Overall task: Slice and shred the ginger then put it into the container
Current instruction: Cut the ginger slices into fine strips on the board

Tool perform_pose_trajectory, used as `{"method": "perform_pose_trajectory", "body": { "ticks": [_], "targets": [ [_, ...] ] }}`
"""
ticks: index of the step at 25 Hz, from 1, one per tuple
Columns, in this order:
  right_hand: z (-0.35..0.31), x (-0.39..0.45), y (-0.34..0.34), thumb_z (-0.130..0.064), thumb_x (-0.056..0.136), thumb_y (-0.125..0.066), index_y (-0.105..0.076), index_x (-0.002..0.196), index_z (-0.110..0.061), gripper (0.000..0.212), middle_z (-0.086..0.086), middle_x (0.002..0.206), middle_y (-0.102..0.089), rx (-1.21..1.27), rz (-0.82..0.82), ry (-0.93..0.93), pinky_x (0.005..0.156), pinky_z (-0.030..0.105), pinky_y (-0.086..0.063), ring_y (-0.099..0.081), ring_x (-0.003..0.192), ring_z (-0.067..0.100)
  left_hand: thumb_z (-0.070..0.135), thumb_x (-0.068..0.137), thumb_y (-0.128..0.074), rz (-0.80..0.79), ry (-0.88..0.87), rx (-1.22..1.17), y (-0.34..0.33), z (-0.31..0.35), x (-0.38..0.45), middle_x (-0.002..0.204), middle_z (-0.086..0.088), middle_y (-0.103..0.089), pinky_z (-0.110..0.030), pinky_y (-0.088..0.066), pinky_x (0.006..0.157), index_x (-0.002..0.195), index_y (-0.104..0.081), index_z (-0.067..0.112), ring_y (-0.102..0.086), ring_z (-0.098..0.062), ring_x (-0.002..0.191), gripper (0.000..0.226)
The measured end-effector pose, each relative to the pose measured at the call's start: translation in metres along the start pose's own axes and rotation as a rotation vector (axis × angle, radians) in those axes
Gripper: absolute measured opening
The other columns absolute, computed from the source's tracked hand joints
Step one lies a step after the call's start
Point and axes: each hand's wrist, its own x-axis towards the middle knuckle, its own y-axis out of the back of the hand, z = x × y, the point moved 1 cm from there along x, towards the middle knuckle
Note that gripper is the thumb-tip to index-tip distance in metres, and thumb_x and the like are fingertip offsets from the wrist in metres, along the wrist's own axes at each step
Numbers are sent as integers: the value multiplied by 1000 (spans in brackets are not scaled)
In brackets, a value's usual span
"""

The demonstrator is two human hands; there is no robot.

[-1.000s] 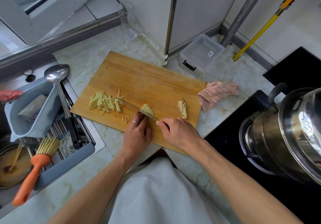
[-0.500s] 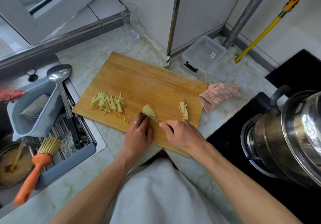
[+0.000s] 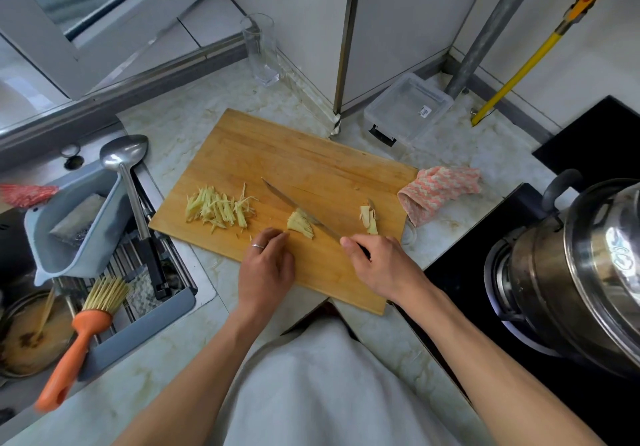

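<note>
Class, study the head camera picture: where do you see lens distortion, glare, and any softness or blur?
Head view: wide-angle bending curves the window frame and grey pipe near the edges; daylight glare gleams on the steel pot lid and ladle; the orange brush handle at lower left looks soft, while the ginger shreds and knife stay fairly sharp.

shredded ginger [image 3: 218, 208]: pale yellow | cutting board [image 3: 311, 165]: honey-brown wood grain | cloth [image 3: 438, 189]: pink-and-white knit zigzag | bench [image 3: 194, 113]: pale marbled | brush [image 3: 74, 345]: orange handle, straw-yellow bristles | container [image 3: 408, 108]: clear, black clip | pot [image 3: 575, 272]: shiny steel | bin [image 3: 69, 238]: grey-blue | pole [image 3: 519, 71]: yellow
</note>
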Motion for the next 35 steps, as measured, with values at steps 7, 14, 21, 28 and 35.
{"method": "perform_pose_trajectory", "body": {
  "ticks": [7, 14, 21, 28, 35],
  "targets": [
    [-7, 0, -9, -51, 103, -39, -39, 58, -34, 48, -5, 53, -40, -12, -69, 4, 52, 41, -36, -39, 53, 19, 22, 87, -47, -116, -156, 256, -3, 2, 8, 130, -17, -60, -49, -51, 96, 128, -64, 3, -54, -38, 120, 48],
    [-14, 0, -10, -46, 105, -38, -36, 65, -24, 46, -2, 54, -43, -132, -73, 32, 53, 40, -38, -45, 58, 30, 20, 84, -43, -103, -132, 288, -7, 10, 8, 124, -16, -61, -48, -47, 99, 126, -64, 3, -50, -35, 120, 50],
    [-19, 9, -18, -47, 105, -38, -47, 75, -18, 43, 3, 60, -51, -135, -41, 70, 55, 42, -42, -50, 62, 36, 16, 83, -48, -76, -165, 284, -8, 8, 6, 119, -18, -62, -51, -47, 99, 124, -64, -1, -49, -35, 117, 47],
    [-13, 4, -12, -45, 104, -41, -35, 64, -21, 48, -2, 52, -41, -96, -57, 39, 52, 46, -38, -42, 55, 27, 18, 86, -48, -68, -133, 280, -11, 5, 2, 124, -19, -62, -55, -46, 100, 127, -64, -1, -52, -38, 119, 47],
    [-8, 9, -5, -43, 105, -42, -36, 63, -21, 48, -8, 53, -35, 55, -23, 15, 52, 32, -28, -33, 51, 9, 16, 86, -52, -56, -88, 176, -8, 5, 5, 122, -16, -63, -48, -51, 94, 122, -67, 1, -56, -35, 113, 41]
  ]
}}
